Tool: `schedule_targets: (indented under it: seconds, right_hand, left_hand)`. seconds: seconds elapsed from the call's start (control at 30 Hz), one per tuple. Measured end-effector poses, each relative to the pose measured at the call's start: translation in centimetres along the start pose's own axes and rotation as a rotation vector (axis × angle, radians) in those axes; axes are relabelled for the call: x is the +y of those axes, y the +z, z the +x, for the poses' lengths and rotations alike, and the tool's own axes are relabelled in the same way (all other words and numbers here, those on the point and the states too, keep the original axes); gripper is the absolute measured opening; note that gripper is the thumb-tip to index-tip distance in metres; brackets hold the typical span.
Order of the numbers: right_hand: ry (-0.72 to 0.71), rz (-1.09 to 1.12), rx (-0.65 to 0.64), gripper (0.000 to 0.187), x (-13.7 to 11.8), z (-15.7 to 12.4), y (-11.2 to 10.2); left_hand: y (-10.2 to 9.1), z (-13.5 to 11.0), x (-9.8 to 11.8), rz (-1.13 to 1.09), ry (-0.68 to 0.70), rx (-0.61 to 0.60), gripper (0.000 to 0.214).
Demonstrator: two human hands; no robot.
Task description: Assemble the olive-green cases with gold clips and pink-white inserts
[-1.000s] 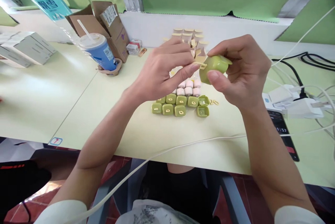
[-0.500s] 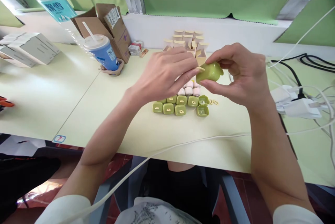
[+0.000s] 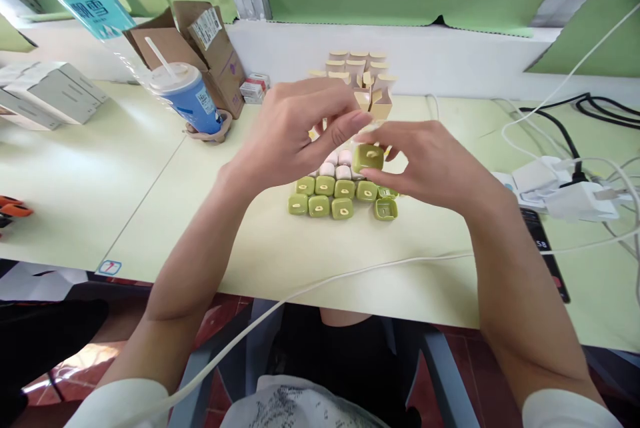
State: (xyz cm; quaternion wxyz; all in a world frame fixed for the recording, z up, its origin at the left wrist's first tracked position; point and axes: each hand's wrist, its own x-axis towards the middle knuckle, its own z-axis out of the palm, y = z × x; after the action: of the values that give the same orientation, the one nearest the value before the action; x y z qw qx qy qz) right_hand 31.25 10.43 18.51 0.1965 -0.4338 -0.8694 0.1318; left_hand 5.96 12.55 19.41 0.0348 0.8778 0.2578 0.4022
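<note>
My right hand [image 3: 430,165] pinches a small green square case [image 3: 369,157] with a pale slot on its top, just above a cluster of like green cases [image 3: 325,196] lying on the pale table [image 3: 280,248]. Behind them sit a few white-pink cases [image 3: 336,167]. My left hand [image 3: 295,128] hovers over the cluster with fingers curled, its fingertips close to the held case and nothing visible in them. One green piece [image 3: 386,209] lies open-side up at the cluster's right.
Beige little boxes [image 3: 367,75] are stacked at the back. A blue cup with a straw [image 3: 187,98] and an open cardboard box [image 3: 200,41] stand back left, white boxes [image 3: 47,91] far left. Chargers and cables [image 3: 565,195] and a phone [image 3: 545,251] lie right. A white cable [image 3: 325,281] crosses the front edge.
My right hand has lowered the green case from chest height down to the cluster and turned its slotted face up. My left hand has let go of the pale clip end.
</note>
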Motion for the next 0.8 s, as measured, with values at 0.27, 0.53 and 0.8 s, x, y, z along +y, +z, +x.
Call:
schedule_targets:
  seconds: [0.27, 0.53, 0.8]
  right_hand:
    - [0.072, -0.463, -0.506, 0.030, -2.4, 0.2, 2.9]
    - [0.148, -0.667, -0.559, 0.051, -4.1, -0.2, 5.5]
    - [0.202, -0.708, -0.526, 0.058, -5.3, 0.0, 6.6]
  left_hand:
    - [1.5, -0.3, -1.2, 0.052, 0.034, -0.055, 0.045]
    - [1.6, -0.4, -0.7, 0.095, 0.008, -0.118, 0.040]
    - [2.5, -0.7, -1.1, 0.046, 0.005, -0.113, 0.040]
